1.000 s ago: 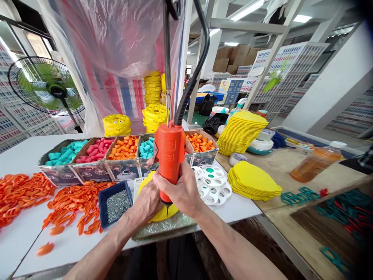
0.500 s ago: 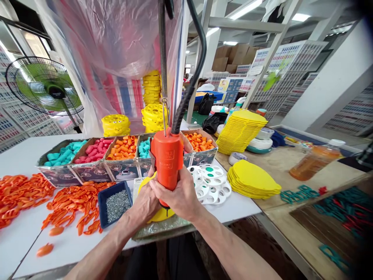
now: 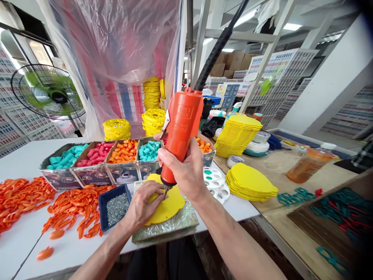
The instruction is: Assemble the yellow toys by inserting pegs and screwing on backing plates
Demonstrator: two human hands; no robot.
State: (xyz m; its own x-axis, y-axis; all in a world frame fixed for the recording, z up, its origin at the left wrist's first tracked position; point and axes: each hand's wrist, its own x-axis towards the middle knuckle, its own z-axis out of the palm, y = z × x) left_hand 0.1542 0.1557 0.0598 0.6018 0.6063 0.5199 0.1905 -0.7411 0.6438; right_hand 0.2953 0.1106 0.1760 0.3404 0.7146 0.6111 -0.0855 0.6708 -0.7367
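My right hand point(image 3: 189, 171) is wrapped round an orange electric screwdriver point(image 3: 182, 124), tilted, with its bit pointing down at a yellow plastic plate point(image 3: 171, 208). My left hand point(image 3: 145, 200) rests over the plate's left side. Its thumb and fingertips come together beside the bit point(image 3: 166, 190); whatever they may pinch is too small to make out. The plate lies on a pad wrapped in clear film point(image 3: 186, 223). A dark blue tray of small metal screws point(image 3: 116, 206) stands left of my left hand.
Compartment bins point(image 3: 122, 175) of teal, pink and orange parts line the back. Loose orange pieces point(image 3: 78, 210) lie left. White perforated discs point(image 3: 217, 186) and stacked yellow plates point(image 3: 250, 182) stand right. A cable point(image 3: 217, 54) and a spring hanger point(image 3: 190, 27) rise from the screwdriver.
My left hand has left the screwdriver and come down onto the yellow plate beside the bit. My right hand has raised and tilted the screwdriver, its top leaning right.
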